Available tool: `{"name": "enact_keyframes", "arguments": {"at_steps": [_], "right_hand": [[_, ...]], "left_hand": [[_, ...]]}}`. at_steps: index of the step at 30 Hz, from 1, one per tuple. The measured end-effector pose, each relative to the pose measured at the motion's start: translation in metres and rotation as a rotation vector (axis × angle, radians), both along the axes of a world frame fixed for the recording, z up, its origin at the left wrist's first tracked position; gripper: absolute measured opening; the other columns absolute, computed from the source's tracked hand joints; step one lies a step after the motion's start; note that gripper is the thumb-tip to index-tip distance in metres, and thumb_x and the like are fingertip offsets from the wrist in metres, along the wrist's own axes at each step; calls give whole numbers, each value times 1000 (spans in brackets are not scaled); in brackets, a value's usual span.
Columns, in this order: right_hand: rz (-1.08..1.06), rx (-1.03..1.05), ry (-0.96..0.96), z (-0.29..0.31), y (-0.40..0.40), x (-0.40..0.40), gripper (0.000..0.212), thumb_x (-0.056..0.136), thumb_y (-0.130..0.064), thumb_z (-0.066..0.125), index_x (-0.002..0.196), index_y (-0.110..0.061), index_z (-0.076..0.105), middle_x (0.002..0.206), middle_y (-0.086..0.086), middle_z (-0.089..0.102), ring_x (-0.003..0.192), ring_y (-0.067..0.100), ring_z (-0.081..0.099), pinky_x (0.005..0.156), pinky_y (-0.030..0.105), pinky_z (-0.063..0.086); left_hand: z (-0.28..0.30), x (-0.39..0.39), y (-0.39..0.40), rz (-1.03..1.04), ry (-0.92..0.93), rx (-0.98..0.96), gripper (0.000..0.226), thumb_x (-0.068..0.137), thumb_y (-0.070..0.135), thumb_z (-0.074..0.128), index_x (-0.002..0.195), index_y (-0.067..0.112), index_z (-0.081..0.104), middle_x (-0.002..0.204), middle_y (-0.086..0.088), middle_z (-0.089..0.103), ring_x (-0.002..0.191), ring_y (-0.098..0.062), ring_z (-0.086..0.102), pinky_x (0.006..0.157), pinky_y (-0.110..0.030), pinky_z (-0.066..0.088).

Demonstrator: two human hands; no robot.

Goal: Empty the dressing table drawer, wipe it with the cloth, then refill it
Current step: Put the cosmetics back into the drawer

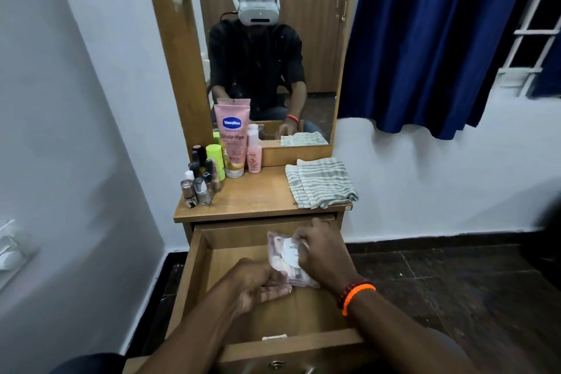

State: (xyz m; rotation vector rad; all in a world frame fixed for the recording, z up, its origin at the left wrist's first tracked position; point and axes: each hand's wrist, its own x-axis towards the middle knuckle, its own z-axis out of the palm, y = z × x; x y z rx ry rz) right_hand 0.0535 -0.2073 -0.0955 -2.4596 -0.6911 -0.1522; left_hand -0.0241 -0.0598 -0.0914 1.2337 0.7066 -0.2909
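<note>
The wooden drawer point(194, 276) of the dressing table stands pulled out below the tabletop. Both hands are inside it. My right hand point(324, 252) grips the upper right part of a flat clear packet point(283, 255) with a round white label. My left hand point(258, 285) holds the packet's lower edge. The rest of the drawer floor that shows is bare wood. A folded striped cloth point(321, 182) lies on the right side of the tabletop point(258, 197).
Several nail polish bottles point(198, 182), a green bottle point(217, 161), a pink Vaseline tube point(232, 136) and a small pink pump bottle point(254, 152) stand at the tabletop's left rear. A mirror point(273, 39) rises behind. White wall left, blue curtain point(425, 39) right.
</note>
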Motion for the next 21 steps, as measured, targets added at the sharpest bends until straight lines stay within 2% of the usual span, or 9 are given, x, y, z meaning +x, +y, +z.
{"name": "enact_keyframes", "arguments": {"at_steps": [3,6,8,12,14,18,21], "right_hand": [[-24,-94,-23,-2,4,-6,22,80,-9,48,90,-9,68,102,11,61,100,30,56,83,38,46],[-32,-123,-24,-1,6,-13,18,71,-10,48,77,-5,64,93,15,63,91,36,59,75,44,48],[-32,-137,-24,1,6,-15,18,70,-8,51,79,-2,66,94,17,64,91,36,60,74,42,47],[-42,-161,-19,5,4,-18,18,85,-9,57,98,-1,67,111,16,61,106,31,55,82,33,45],[-48,-161,-13,4,2,-19,17,90,-13,56,99,-3,67,112,14,59,108,28,54,84,31,47],[-45,-176,-28,-2,1,-16,13,87,-11,62,98,-7,66,113,12,58,108,26,54,85,31,50],[-33,-171,-30,-8,4,-12,11,89,-17,62,98,-12,66,111,8,59,107,22,55,81,25,48]], "left_hand": [[-9,11,-10,13,-25,9,18,82,-25,59,95,-18,67,85,-31,72,71,-34,71,61,-37,64],[-16,12,-18,-6,-59,79,22,84,-21,60,102,-13,70,86,-29,75,73,-33,73,68,-40,64],[-19,13,-23,-16,-85,140,21,87,-15,64,104,-6,73,89,-25,76,75,-30,74,73,-42,64],[-22,17,-31,-49,-103,252,21,91,-7,63,107,2,73,89,-21,78,79,-30,77,78,-44,64],[-22,20,-35,-81,-96,323,22,93,-8,60,111,2,68,90,-22,77,79,-32,78,75,-45,65],[-27,22,-39,-150,-85,437,28,95,-4,57,121,5,60,95,-20,75,77,-31,78,65,-40,65],[-28,21,-39,-204,-87,508,29,95,-2,59,123,7,59,92,-18,76,72,-28,78,65,-40,65]]}}
